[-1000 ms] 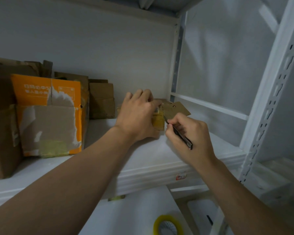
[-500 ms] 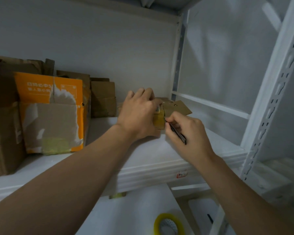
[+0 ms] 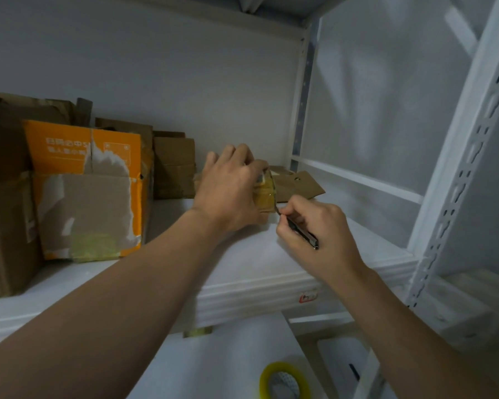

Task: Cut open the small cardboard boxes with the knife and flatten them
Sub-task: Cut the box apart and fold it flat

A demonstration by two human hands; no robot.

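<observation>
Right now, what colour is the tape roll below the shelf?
The tape roll is yellow; it shows best low in the head view.

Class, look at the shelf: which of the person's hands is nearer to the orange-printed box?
Left. The left hand grips the small taped box right of the orange-printed box; the right hand, holding the knife, is farther right.

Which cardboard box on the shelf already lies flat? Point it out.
The brown piece with small holes, lying at the back right behind the small taped box the left hand holds. The orange box and brown boxes beside it stand upright.
</observation>
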